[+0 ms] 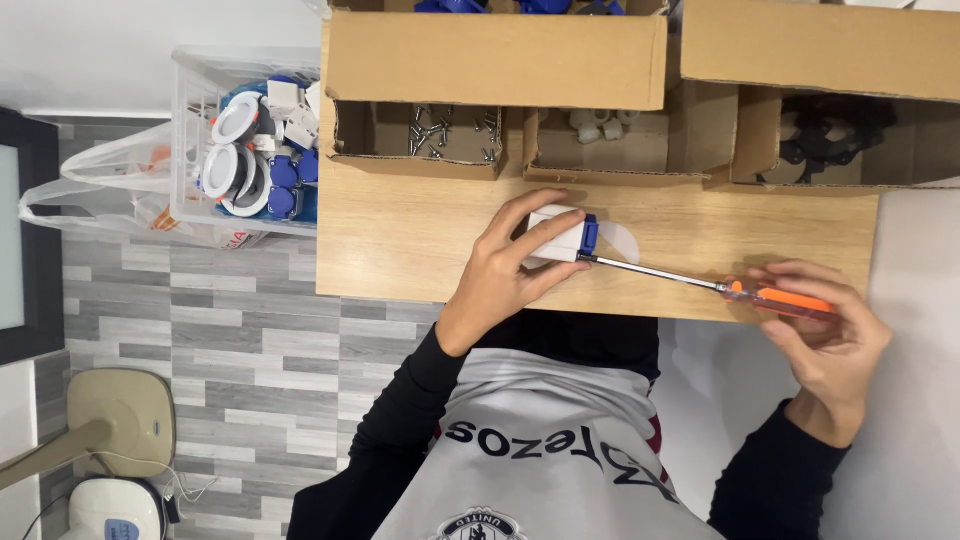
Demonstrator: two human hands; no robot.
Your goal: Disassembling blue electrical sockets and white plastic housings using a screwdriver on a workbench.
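White box [556, 238] inside left hand [497, 275]

Boxes and bins around a wooden table [400, 250]

Three open cardboard boxes sit along its far edge: screws [445, 130], white fittings [598, 125], black parts [835, 140]. A clear crate [195, 130] of white-and-blue fixtures stands left, beside a plastic bag [110, 195] on the grey plank floor [230, 350].

Illumination is bright, even and diffuse, apparently from overhead. Shadows are soft and short: a faint one lies under the left hand [505, 270] on the wooden table [400, 240], and the cardboard boxes' [495, 60] interiors are darker. The screwdriver [700, 283] shaft shows a thin specular highlight. Focus is sharp throughout; slight wide-angle stretching appears toward the frame edges.
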